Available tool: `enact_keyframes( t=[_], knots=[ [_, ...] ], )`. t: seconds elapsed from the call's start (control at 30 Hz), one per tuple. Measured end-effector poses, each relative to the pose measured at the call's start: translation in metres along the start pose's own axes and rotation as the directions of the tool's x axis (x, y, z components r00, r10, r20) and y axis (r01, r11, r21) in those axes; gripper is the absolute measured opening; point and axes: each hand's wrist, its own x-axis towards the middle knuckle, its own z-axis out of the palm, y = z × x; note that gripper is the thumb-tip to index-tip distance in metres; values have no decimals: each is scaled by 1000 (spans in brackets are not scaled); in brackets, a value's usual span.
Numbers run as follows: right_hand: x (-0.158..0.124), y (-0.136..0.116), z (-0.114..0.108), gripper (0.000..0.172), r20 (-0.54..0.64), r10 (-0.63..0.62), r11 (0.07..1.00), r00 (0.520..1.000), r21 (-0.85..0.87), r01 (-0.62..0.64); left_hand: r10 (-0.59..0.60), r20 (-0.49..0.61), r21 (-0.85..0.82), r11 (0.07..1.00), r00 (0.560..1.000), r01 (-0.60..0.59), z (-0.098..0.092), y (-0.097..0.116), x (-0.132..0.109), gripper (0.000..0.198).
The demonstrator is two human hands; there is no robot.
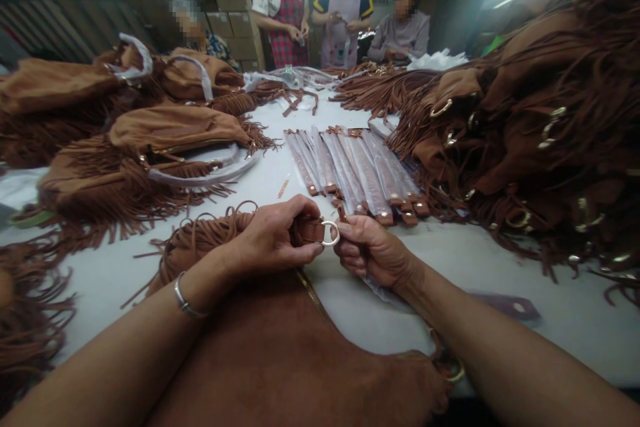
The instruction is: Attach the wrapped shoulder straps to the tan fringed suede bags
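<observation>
1. The person's left hand (280,233) is closed around a brown tab (313,232), with a metal ring (337,232) at the tab's end, between the two hands.
2. The right hand (373,250) is pinched on a brown strap end (342,212) right beside the ring; whether the strap passes through it cannot be told.
3. A brown bag (280,353) lies below both hands at the surface's near edge, its zip (313,297) showing and its fringe (200,240) by the left wrist.
4. Beyond the hands, plastic-wrapped straps (350,167) lie in a row on the white surface (270,173).
5. Fringed bags (175,130) lie to the left; a tall brown heap (500,127) stands to the right.
6. Four people are at the far end.
</observation>
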Motion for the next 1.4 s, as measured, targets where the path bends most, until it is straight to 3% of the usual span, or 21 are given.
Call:
enact_keyframes(
  t=[0.17, 0.37, 0.6, 0.83, 1.0, 1.17, 1.4],
  knots=[
    [2, 1, 0, 29, 1, 4, 1000, 1000, 10, -4, -11, 39, -6, 1000, 999, 11, -1, 1, 0, 31],
    [6, -2, -5, 31, 58, 124, 990, 991, 56, -128, 90, 112, 48, 994, 990, -96, -4, -2, 0, 30],
    [2, 1, 3, 28, -44, -14, 1000, 999, -19, 13, 55, 51, 16, 998, 997, -55, -2, 0, -1, 28],
    [8, 0, -2, 31, 42, 198, 979, 979, 46, -200, 127, 90, 22, 991, 988, -129, -2, 1, 0, 26],
    [4, -3, -2, 29, -55, 52, 998, 997, 33, -50, 65, 25, -65, 996, 998, -64, -1, 0, -1, 26],
    [-2, 0, 1, 24, -56, -4, 1000, 998, -21, 3, 44, 0, -89, 995, 999, -44, 1, -2, -2, 27],
    [5, -2, -2, 26, -4, 116, 992, 993, 51, -116, 102, 31, -57, 993, 994, -100, 1, -2, -1, 27]
  ],
)
